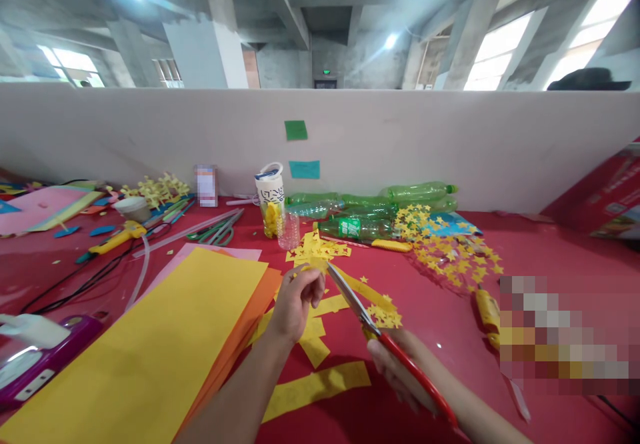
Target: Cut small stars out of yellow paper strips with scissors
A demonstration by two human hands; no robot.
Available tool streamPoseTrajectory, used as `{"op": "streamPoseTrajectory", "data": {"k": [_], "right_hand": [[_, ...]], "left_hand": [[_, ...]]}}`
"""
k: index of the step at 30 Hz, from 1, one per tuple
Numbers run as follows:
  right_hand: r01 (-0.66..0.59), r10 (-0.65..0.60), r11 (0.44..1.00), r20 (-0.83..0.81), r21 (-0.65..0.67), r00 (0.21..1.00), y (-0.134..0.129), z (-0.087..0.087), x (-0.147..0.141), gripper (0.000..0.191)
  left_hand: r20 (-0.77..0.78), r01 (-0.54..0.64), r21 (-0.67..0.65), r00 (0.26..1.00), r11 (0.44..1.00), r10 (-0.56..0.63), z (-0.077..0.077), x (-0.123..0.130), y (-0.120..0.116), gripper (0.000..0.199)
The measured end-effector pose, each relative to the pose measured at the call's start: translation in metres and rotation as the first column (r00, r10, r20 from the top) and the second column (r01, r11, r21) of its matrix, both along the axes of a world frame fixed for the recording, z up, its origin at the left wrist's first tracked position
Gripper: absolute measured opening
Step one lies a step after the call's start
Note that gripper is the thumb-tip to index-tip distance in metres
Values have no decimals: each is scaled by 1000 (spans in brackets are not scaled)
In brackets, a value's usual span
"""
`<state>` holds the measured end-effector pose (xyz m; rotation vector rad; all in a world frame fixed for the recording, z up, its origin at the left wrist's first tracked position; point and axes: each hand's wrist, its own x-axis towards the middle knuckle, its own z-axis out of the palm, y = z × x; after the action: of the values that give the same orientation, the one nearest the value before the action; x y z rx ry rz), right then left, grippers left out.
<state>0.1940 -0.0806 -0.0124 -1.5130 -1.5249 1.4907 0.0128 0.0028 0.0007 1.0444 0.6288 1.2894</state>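
My left hand (300, 301) is closed, its fingertips pinching a small piece of yellow paper (319, 264). My right hand (400, 367) is wrapped round red-handled scissors (350, 297), whose blades point up and left. The blade tips lie at the paper; whether they touch it I cannot tell. Under and around both hands lie yellow paper strips (325, 387) and a small heap of yellow paper stars (385, 316). Beyond my left hand are yellow paper scraps with cut-outs (320, 249).
Yellow sheets (150, 337) lie over orange paper at the left, near a purple power strip (50, 357). A glue gun (120, 236) sits farther back. Green plastic bottles (370, 227), a white cup (270, 191), a yellow cutter (391, 246) and many stars (445, 247) line the back.
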Motion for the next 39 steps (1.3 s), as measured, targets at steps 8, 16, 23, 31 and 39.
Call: {"op": "streamPoseTrajectory", "data": {"k": [8, 16, 23, 31, 39], "right_hand": [[36, -36, 999, -15, -8, 999, 0, 4, -4, 51], [-12, 12, 1000, 13, 25, 1000, 0, 1, -1, 48], [-20, 21, 1000, 56, -5, 998, 1, 10, -1, 51], [-9, 12, 999, 74, -38, 997, 0, 9, -3, 49], [-31, 31, 999, 88, 7, 996, -2, 17, -3, 48]], "left_hand": [[75, -4, -118, 997, 993, 13, -3, 4, 2, 14], [-30, -174, 14, 984, 985, 175, 2, 3, 3, 13], [-120, -209, 67, 969, 976, 216, 2, -3, 6, 12], [-184, -225, 81, 954, 971, 236, 0, -7, 10, 17], [-189, -214, 80, 956, 974, 226, 3, -8, 9, 17]]}}
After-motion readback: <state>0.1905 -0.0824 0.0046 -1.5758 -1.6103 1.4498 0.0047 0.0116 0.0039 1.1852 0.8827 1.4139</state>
